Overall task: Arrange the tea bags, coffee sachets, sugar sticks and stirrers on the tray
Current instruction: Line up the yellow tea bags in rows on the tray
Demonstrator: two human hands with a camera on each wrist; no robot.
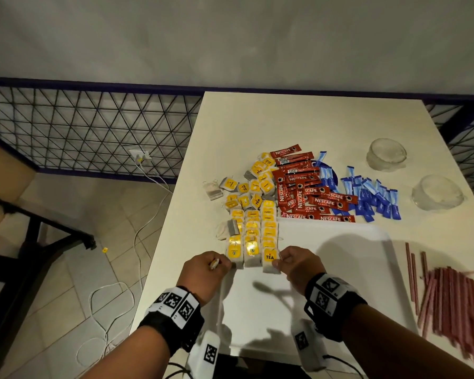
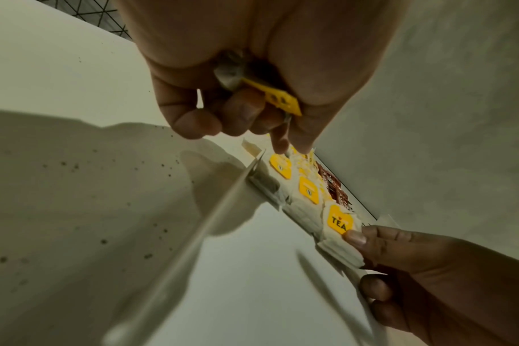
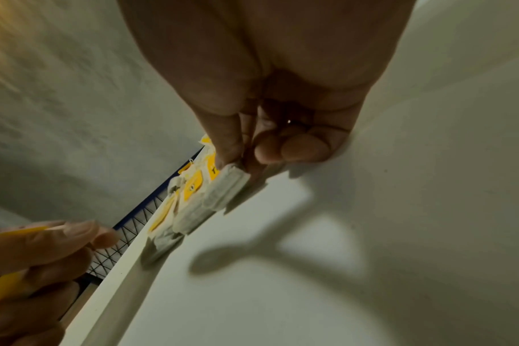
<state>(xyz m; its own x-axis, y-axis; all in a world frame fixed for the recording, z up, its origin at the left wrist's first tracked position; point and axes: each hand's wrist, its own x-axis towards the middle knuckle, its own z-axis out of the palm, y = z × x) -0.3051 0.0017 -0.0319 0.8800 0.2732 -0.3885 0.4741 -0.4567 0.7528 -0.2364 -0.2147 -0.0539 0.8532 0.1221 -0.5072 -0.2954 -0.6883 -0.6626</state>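
Tea bags [image 1: 253, 236] laid in three overlapping columns on the left part of the white tray [image 1: 340, 269], centre of the head view; yellow tags, nearest one in the right column marked "TEA". Loose tea bags [image 1: 246, 187] heaped just above the columns. Left hand [image 1: 205, 269] at the foot of the left column, fingers curled round a tea bag with a yellow tag [image 2: 282, 99] (wrist view shows tag and grey pouch tucked in the palm). Right hand [image 1: 298, 265] at the foot of the right column, thumb and fingers pinching the edge of the "TEA" bag [image 2: 339, 222].

Right of the loose bags, red coffee sachets [image 1: 309, 192] printed "NESCAFE CLASSIC", piled against the tray's far edge. Further right, blue sugar sticks [image 1: 370, 195], writing too small to read. Pinkish stirrers [image 1: 449, 299] in a loose bundle at lower right, off the tray. Two clear glass bowls [image 1: 386, 154] at upper right, on the cream table [image 1: 257, 119]. Left of frame: wire mesh fence [image 1: 93, 132], wall socket with white cable [image 1: 140, 155] trailing over tiled floor.
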